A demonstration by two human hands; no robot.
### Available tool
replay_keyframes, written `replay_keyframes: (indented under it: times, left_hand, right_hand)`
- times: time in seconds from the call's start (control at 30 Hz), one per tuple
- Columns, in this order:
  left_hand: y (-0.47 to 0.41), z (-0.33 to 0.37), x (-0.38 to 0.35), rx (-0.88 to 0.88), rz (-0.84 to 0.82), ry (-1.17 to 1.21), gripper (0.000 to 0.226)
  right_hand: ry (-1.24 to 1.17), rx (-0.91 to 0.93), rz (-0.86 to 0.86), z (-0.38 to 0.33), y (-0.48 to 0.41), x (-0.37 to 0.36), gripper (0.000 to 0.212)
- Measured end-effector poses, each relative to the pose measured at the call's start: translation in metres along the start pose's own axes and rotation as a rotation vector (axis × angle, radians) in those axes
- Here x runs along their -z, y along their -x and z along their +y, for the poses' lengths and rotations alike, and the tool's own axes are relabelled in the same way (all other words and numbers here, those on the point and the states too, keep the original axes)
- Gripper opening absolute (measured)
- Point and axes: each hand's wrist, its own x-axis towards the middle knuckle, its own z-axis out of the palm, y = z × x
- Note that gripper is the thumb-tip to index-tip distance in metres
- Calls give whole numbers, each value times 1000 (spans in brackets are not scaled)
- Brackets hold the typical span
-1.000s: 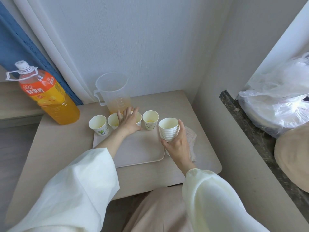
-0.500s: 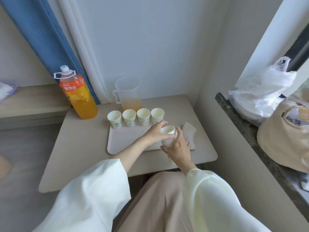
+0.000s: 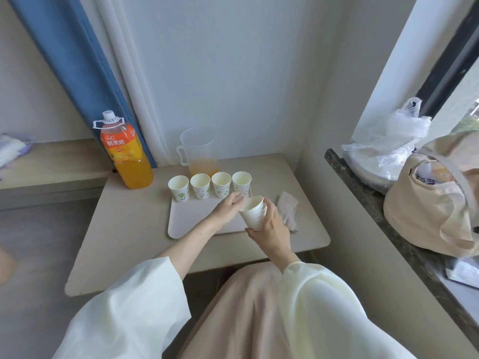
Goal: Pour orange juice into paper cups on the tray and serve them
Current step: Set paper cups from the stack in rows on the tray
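Note:
Several white paper cups (image 3: 200, 186) stand in a row along the far edge of the pale tray (image 3: 186, 218) on the small table (image 3: 124, 229). My right hand (image 3: 269, 226) grips a tilted stack of paper cups (image 3: 253, 212) above the tray's right end. My left hand (image 3: 228, 209) pinches the rim of the stack's top cup. Behind the row is a clear plastic jug (image 3: 199, 154) with a little orange juice at its bottom. A big orange juice bottle (image 3: 125, 151), capped, stands at the table's far left corner.
A crumpled cloth (image 3: 287, 212) lies on the table right of the tray. On the dark ledge (image 3: 368, 203) at right sit a white plastic bag (image 3: 386, 151) and a beige bag (image 3: 435, 193). A blue curtain (image 3: 77, 60) hangs behind the bottle.
My left hand left the cups in the row and came to the stack in my right hand. The stack has been lifted and tilted toward the left. The camera pulled back.

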Motion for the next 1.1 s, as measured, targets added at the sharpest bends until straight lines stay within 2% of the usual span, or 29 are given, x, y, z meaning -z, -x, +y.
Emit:
replay_keyframes:
  times: [0.1,0.33,0.5,0.7,1.1]
  left_hand:
    - [-19,-22,1,67,30,-183,39]
    - [-82,-62,-15,88,-19,-436,42]
    - [-133,-67,-33,87,-68,-512,48]
    - [-171,-72,-41,98,-45,-579,44]
    - [-166,-70,-36,93,-31,-615,45]
  right_hand:
    - [-62,-79,52,5,-14,-4,87]
    - [-160,-105,163,29,-55,-16,84]
    - [-247,-94,168,46,-89,-22,82]
    - [-279,-106,169,49,-108,-25,74]
    - [-234,-90,147,56,-107,-29,82]
